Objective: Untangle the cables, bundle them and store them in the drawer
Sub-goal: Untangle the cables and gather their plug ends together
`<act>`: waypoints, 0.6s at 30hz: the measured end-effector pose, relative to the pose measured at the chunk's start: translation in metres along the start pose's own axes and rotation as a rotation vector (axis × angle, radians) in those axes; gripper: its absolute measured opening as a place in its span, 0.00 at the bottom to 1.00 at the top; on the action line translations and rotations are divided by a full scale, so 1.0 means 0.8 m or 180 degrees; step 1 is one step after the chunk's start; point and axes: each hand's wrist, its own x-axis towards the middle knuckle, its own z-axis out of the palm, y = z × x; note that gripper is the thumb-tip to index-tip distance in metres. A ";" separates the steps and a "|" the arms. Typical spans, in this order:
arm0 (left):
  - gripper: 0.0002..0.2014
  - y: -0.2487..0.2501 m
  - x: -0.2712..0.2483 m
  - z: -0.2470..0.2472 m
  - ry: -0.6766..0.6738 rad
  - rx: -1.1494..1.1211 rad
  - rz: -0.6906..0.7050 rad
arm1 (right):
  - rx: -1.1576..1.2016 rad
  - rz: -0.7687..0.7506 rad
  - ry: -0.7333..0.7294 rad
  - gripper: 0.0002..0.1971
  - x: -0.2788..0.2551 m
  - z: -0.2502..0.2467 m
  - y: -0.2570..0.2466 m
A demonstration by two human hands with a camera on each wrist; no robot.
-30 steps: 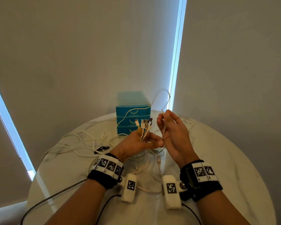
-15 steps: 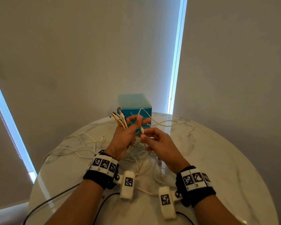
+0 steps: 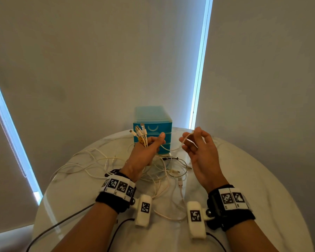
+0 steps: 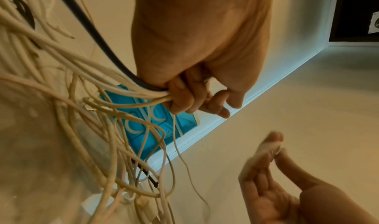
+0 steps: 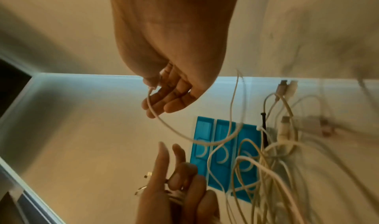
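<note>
My left hand (image 3: 150, 145) is raised in front of the blue drawer unit (image 3: 162, 127) and grips a bundle of white cables (image 4: 143, 94) plus one black one. Their plugs (image 3: 140, 131) fan out above the fist. To its right, my right hand (image 3: 192, 138) pinches one thin white cable (image 5: 164, 122) between thumb and forefinger, the other fingers loosely spread. That cable sags in an arc back to the left hand. The remaining tangle of cables (image 3: 162, 170) lies on the round marble table (image 3: 262, 179) under both hands. All three drawers look closed.
The drawer unit stands at the table's far edge against grey blinds. Loose white loops (image 3: 84, 160) spread over the table's left side. Dark wrist-camera leads (image 3: 62, 222) trail off the near left edge. A loose plug (image 3: 180, 183) lies between my wrists.
The hands were close together; now they have moved apart. My right hand has drawn a single white cable out to the right, away from the bundle in my left hand.
</note>
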 end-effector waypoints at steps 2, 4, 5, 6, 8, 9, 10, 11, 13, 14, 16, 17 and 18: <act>0.25 0.005 -0.002 -0.002 -0.0003 -0.0057 0.0112 | -0.0185 -0.0010 0.0161 0.19 -0.001 -0.001 0.000; 0.26 0.013 -0.009 0.001 -0.0178 0.0134 0.0232 | -0.0163 -0.0033 0.0185 0.19 -0.003 0.002 0.005; 0.27 0.016 -0.013 0.004 -0.0300 0.0309 0.0274 | -0.0167 -0.0067 0.0195 0.18 -0.004 0.004 0.008; 0.26 0.017 -0.016 0.006 -0.0433 0.0485 0.0319 | -0.0222 -0.0129 0.0216 0.16 -0.005 0.006 0.011; 0.26 0.017 -0.020 0.011 -0.0725 0.0731 0.0361 | -0.0470 -0.0306 0.0271 0.13 -0.005 0.008 0.014; 0.26 0.018 -0.022 0.013 -0.0912 0.0849 0.0351 | -0.0607 -0.0389 0.0294 0.13 -0.005 0.007 0.014; 0.27 0.019 -0.024 0.013 -0.1104 0.1008 0.0361 | -0.0727 -0.0449 0.0294 0.13 -0.005 0.006 0.014; 0.28 0.018 -0.023 0.013 -0.1262 0.1190 0.0406 | -0.0833 -0.0492 0.0258 0.13 -0.005 0.005 0.014; 0.27 0.011 -0.018 0.010 -0.1484 0.1387 0.0444 | -0.1042 -0.0571 0.0097 0.15 -0.007 0.005 0.014; 0.28 0.009 -0.016 0.009 -0.1533 0.1358 0.0390 | -0.1181 -0.0617 0.0023 0.15 -0.009 0.005 0.014; 0.29 0.007 -0.014 0.007 -0.1632 0.1283 0.0296 | -0.1480 -0.0639 -0.0111 0.15 -0.011 0.005 0.015; 0.26 0.006 -0.013 0.006 -0.1700 0.1209 0.0280 | -0.1593 -0.0596 -0.0216 0.16 -0.011 0.005 0.016; 0.23 0.004 -0.012 0.005 -0.1769 0.1101 0.0275 | -0.1673 -0.0533 -0.0347 0.19 -0.011 0.005 0.018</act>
